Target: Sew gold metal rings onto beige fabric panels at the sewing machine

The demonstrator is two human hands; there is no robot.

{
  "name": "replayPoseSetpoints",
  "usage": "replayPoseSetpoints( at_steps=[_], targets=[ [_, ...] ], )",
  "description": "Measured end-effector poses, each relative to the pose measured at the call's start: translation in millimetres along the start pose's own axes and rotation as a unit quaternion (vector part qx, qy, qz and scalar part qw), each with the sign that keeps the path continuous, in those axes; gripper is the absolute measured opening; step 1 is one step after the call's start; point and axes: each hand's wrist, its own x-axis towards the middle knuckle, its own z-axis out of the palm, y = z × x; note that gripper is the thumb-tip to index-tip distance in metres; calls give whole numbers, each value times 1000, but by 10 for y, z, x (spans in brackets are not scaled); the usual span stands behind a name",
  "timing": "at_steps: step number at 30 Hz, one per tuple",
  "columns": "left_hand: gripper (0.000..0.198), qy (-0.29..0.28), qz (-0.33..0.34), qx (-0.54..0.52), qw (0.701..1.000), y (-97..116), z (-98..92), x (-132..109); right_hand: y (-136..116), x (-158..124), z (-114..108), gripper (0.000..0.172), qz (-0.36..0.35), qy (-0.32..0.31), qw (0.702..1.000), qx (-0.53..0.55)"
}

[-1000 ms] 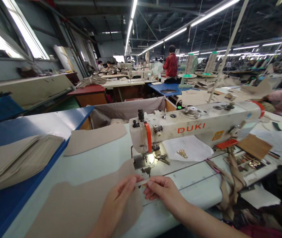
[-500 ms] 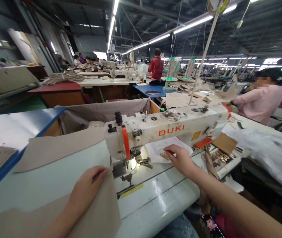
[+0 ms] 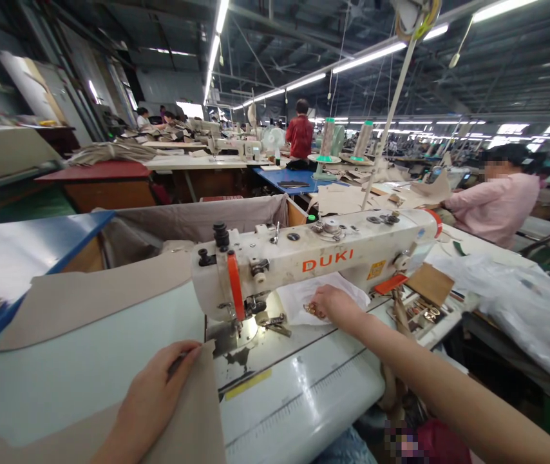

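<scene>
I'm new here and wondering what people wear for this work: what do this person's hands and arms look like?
The left hand and right hand are ungloved. The right forearm is bare, with no sleeve, watch or bracelet showing. Some fingers are hidden, so I can't rule out rings.

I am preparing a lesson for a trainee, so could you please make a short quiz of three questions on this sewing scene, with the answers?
1. True or false: the left hand is on the near beige piece.

2. What is at the fingertips of the right hand, over the white sheet?
A) a thread cone
B) small gold-coloured pieces
C) a brown board

3. Fill in: the orange letters on the sewing machine read ____.

Key: 1. True. 2. B. 3. DUKI.
</scene>
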Motion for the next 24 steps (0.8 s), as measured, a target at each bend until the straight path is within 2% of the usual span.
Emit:
replayPoseSetpoints(
  at_steps=[6,8,9,10,13,14,16,17,19,24],
  targets=[
    [23,76,-4,13,997,29,-45,-58,-70,-144,-35,21,37,77,986,145],
    [23,61,-7,8,998,77,-46,-112,-173,-270,-23,29,38,81,972,218],
    [23,45,-12,1,999,113,-42,-153,-242,-343,-11,31,44,78,954,286],
    [23,26,-18,-8,999,156,-37,-203,-320,-417,5,33,58,71,921,379],
    [25,-11,-18,-51,998,311,3,-408,-587,-618,84,33,121,32,768,628],
    [24,-23,-10,-68,997,363,25,-486,-676,-670,121,32,136,19,734,666],
    [23,-50,18,-97,994,455,84,-637,-838,-751,211,31,153,4,699,699],
    [22,-63,34,-108,992,491,119,-703,-909,-780,263,31,156,2,694,703],
    [22,-83,59,-121,987,536,190,-809,-1029,-825,367,30,153,4,702,695],
    [25,-77,43,-124,988,544,276,-943,-1221,-890,531,34,117,28,757,642]
  ],
)
